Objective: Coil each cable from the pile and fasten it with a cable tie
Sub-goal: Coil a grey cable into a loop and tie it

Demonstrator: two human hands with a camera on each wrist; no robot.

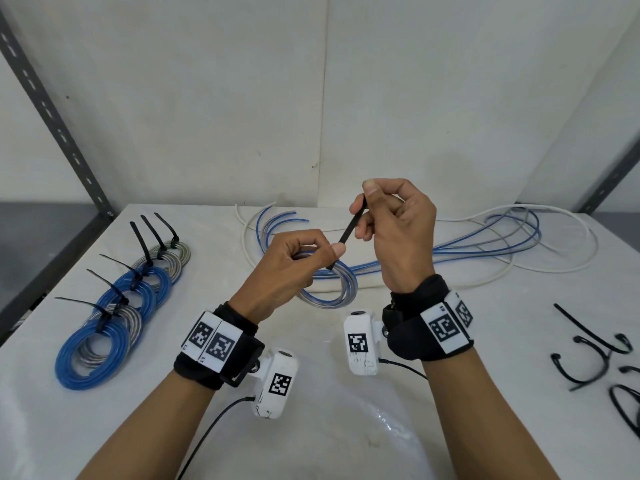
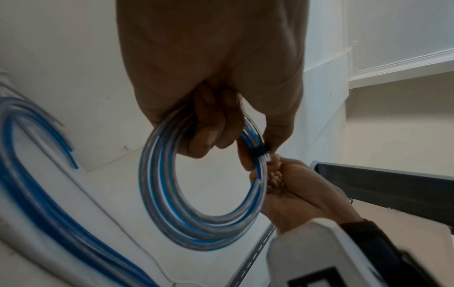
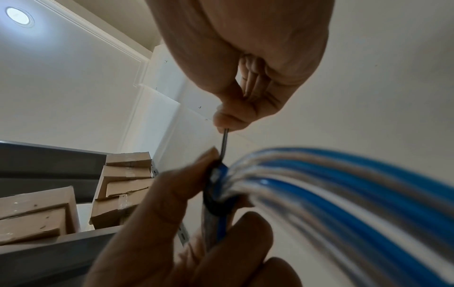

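My left hand (image 1: 294,261) grips a small coil of blue and clear cable (image 1: 332,289) above the table; the coil (image 2: 201,194) hangs as a ring under my curled fingers. A black cable tie (image 1: 348,233) is looped round the coil (image 3: 216,194), and its free tail runs up to my right hand (image 1: 391,230), which pinches it between thumb and finger (image 3: 228,120). The tie's band (image 2: 261,150) sits tight against the strands beside my left thumb.
Several tied coils (image 1: 114,313) lie in a row at the left of the white table (image 1: 329,410). Loose blue, grey and white cables (image 1: 502,244) sprawl at the back. Spare black ties (image 1: 588,355) lie at the right. A grey shelf post (image 1: 52,116) rises at left.
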